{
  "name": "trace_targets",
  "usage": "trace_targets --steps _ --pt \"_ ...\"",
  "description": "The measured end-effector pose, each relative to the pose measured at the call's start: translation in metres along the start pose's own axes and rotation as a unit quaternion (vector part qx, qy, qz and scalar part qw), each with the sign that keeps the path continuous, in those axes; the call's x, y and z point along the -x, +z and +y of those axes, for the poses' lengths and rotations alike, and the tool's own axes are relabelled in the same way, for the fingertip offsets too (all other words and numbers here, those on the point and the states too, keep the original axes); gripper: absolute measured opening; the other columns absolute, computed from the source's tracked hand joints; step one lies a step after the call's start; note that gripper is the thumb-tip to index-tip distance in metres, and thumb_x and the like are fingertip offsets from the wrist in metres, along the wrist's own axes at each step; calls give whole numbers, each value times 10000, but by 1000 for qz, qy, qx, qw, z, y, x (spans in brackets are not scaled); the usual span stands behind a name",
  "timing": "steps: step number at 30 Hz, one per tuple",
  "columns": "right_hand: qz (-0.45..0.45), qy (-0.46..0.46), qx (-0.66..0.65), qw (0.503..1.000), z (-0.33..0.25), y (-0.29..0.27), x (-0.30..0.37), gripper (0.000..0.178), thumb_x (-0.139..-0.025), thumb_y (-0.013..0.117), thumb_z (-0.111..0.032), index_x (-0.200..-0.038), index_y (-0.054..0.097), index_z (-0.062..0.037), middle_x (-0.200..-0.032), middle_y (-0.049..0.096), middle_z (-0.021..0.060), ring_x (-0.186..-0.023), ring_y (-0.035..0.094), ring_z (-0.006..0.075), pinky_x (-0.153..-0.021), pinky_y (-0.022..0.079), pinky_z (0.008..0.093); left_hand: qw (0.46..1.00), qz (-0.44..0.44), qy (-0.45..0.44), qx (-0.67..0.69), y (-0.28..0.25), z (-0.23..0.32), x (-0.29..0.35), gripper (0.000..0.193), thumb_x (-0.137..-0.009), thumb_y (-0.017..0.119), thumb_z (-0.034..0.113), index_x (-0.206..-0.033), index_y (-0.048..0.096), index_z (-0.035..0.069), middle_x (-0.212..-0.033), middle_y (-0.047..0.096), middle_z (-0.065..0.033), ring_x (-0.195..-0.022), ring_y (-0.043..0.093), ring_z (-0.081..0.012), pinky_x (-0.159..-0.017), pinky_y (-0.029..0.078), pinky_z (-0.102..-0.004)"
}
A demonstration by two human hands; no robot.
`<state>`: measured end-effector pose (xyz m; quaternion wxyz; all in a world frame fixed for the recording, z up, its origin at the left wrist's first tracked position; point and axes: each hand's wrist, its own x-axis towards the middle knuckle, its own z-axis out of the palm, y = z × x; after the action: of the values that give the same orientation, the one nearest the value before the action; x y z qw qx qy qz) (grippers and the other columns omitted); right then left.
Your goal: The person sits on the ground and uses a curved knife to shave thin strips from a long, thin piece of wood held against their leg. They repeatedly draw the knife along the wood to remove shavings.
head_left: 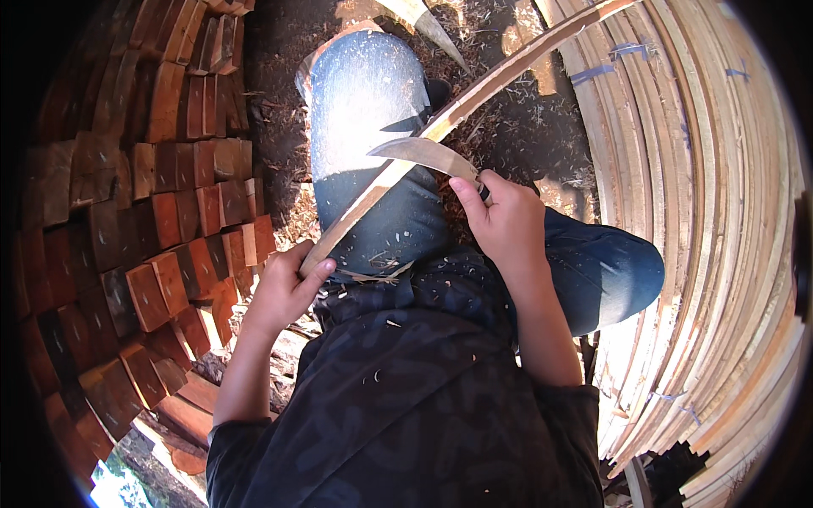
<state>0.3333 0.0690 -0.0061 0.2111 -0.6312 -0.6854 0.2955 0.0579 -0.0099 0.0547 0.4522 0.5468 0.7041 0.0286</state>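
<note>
My left hand point(292, 284) is closed round the near end of a long, thin wooden strip point(366, 200). The strip slants across my jeans-clad left thigh point(364, 110) and runs away to the upper right. In my right hand point(506, 216) is a knife with a curved, sickle-like blade point(423, 152); its dark handle is mostly hidden by my fingers. The blade lies across the strip over the thigh, its tip pointing left. Whether the edge bites into the wood, I cannot tell. Small shavings are scattered on my jeans and dark shirt.
Stacked reddish-brown wood blocks point(169, 284) form a wall at the left. Long pale wooden strips point(677, 279), some tied with blue bands point(593, 74), are piled along the right. A pointed pale wood piece point(428, 25) lies ahead on the ground, among shavings.
</note>
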Motion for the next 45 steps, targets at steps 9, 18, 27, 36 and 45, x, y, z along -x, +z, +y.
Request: trace_targets --steps 9,18,27,36,45 --pt "47 -9 84 995 28 -1 -20 497 -812 643 -488 -580 506 -70 -504 522 119 -475 555 330 -426 417 398 999 32 25 -25 5 -1 -1 411 -922 531 343 -823 578 -54 -547 489 -209 -530 535 -372 -526 412 -410" --pt "72 26 97 992 34 -10 -35 509 -826 623 -501 -600 524 -56 -492 523 126 -466 555 336 -438 425 413 996 -38 -3 81 4 -11 -8 490 -954 471 408 -805 547 -53 -564 438 -79 -560 424 -161 -535 372 -343" --pt "89 -64 66 992 35 6 -36 514 -791 654 -517 -580 512 -71 -480 508 82 -437 537 290 -405 406 371 989 -96 -15 109 -3 -15 -11 536 -966 429 458 -829 541 -48 -597 388 -13 -603 365 -113 -534 325 -313" --pt "102 -96 119 983 51 -1 -51 523 -764 659 -548 -582 495 -86 -498 496 52 -436 528 266 -397 395 371 989 -104 -7 104 -7 -10 -13 520 -966 432 438 -875 560 -57 -606 424 -39 -616 406 -128 -555 354 -319" --pt "106 -103 148 978 44 -6 -53 502 -789 654 -517 -595 511 -77 -484 491 85 -441 523 298 -415 403 384 991 -84 11 106 -7 -11 -13 520 -951 465 447 -865 562 -57 -607 434 -37 -615 409 -125 -555 359 -317"
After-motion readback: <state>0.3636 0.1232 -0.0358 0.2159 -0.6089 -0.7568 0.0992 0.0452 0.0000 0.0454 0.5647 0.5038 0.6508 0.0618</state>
